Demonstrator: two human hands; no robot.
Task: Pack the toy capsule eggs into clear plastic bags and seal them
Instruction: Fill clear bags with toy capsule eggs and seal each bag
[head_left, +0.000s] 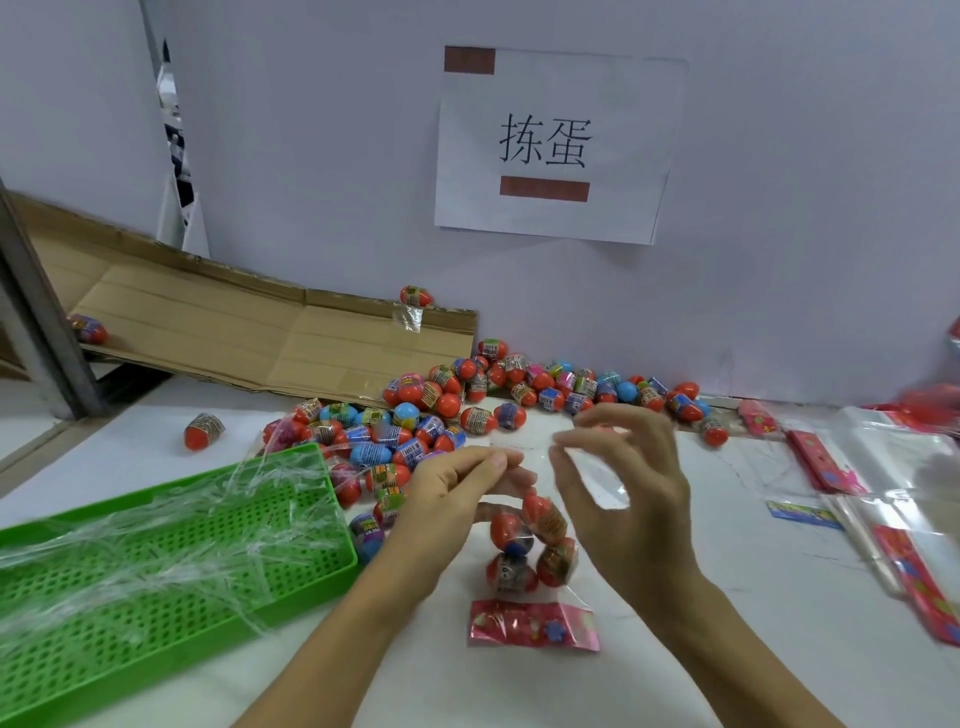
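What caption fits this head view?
Both hands pinch a clear bag of capsule eggs at its top.

A clear plastic bag (535, 545) hangs upright at the centre, its mouth at 12 o'clock and a red printed card (533, 623) at its 6 o'clock end lying on the tabletop (727, 597). Four red eggs (545, 519) are stacked inside it in two pairs. A heap of loose eggs (441, 415), red and blue with printed bands, spreads from 10 to 1 o'clock. A stack of empty bags (883, 467) with red cards lies at 3 o'clock.
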